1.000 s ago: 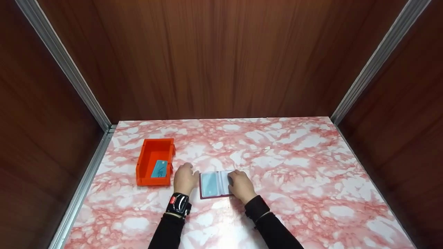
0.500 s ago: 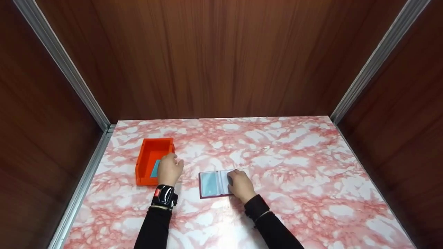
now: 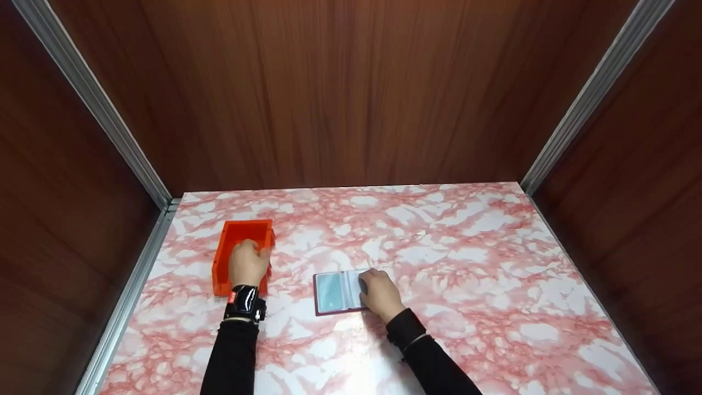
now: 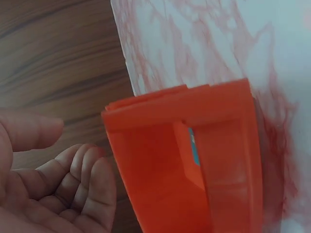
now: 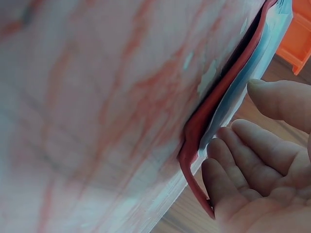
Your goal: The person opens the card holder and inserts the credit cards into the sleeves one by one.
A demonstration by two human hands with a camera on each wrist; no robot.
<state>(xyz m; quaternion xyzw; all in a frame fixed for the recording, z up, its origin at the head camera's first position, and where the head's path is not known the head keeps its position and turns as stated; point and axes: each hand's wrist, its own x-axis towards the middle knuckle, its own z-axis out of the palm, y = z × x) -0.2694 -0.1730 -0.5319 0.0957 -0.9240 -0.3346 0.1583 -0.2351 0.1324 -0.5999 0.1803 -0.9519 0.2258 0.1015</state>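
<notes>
My left hand (image 3: 248, 264) is over the orange bin (image 3: 220, 274), its back hiding the blue card seen there earlier. In the left wrist view its fingers (image 4: 99, 187) are loosely bent with nothing visible in them, and a sliver of the blue card (image 4: 194, 147) shows through the bin's opening. A small dark-red card holder (image 3: 329, 292) lies spread on the table, with a light-blue card behind its clear left sleeve. On its right page rests my right hand (image 3: 381, 293). The right wrist view shows bent fingers (image 5: 228, 160) touching the page edges, the thumb apart from them.
The table (image 3: 466, 307) has a red-and-white marbled top. Brown wood-grain panels (image 3: 351, 99) wall it at the back and both sides, with metal profiles (image 3: 90, 93) along the corners. The bin stands left of the card holder.
My left hand has moved left from beside the card holder to above the orange bin, covering the blue card. The right hand and card holder have stayed in place.
</notes>
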